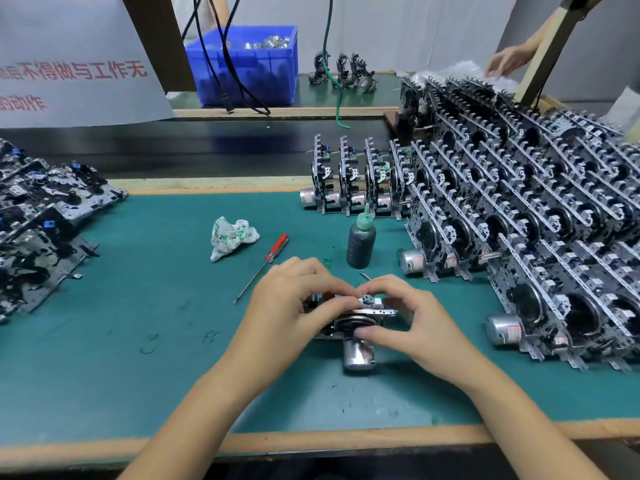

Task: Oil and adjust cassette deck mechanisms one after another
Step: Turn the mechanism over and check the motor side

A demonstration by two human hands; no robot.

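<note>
One cassette deck mechanism (356, 327) stands on the green mat in front of me, its silver motor pointing toward me. My left hand (291, 306) grips it from the left with fingertips on its top edge. My right hand (412, 317) holds it from the right, thumb on the flywheel side, fingers over the top. A dark oil bottle (361, 242) with a green nozzle stands upright just behind the hands. A red-handled screwdriver (263, 266) lies on the mat to the left of the bottle. A thin metal tip (365, 276) pokes out behind my right hand.
Several mechanisms are stacked in rows at the right (519, 220), and a flat pile lies at the left (41, 216). A crumpled cloth (232, 237) lies on the mat. A blue bin (249, 64) sits on the far bench. Another person's hand (507, 60) reaches in at top right.
</note>
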